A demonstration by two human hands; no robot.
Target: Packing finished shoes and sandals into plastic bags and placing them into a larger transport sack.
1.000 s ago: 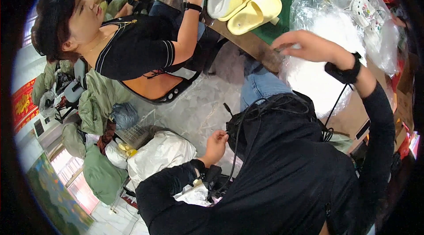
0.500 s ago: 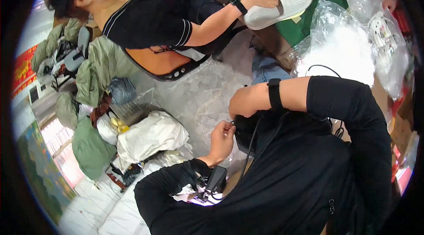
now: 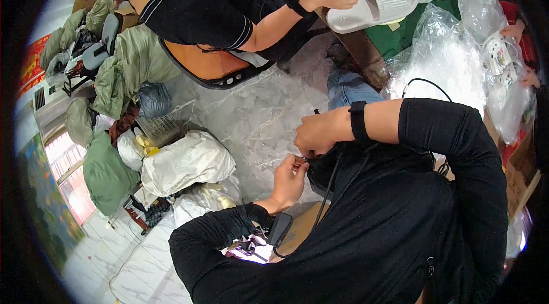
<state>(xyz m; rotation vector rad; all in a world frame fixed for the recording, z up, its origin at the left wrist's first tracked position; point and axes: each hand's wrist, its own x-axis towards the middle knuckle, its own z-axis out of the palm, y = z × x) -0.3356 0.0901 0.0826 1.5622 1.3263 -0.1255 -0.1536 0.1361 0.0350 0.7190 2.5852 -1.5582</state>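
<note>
My left hand (image 3: 289,181) is at my waist, with thumb and fingertips pinched together. Close beside it is my right hand (image 3: 320,134), its fingers curled, a black strap on the wrist. Whatever is between the fingers is too small or hidden to make out; a short dark tip shows above the right hand. Both hands are at the edge of a black fabric bundle (image 3: 322,174) against my body. A black cable (image 3: 330,184) runs down past it over my black top. Below my left wrist hangs a small black box-shaped device (image 3: 279,230).
A co-worker on an orange chair (image 3: 209,67) reaches over pale slide sandals (image 3: 372,10) on a green-topped table (image 3: 394,41). Clear plastic bags (image 3: 440,58) lie right of it. White sacks (image 3: 189,164) and green sacks (image 3: 108,181) crowd the left floor. Another person's hands show at the far right.
My right hand has tilted down closer to my left fingertips, and a dark tip now shows above it. The co-worker's hand has lifted off the slide sandal. The view has shifted slightly.
</note>
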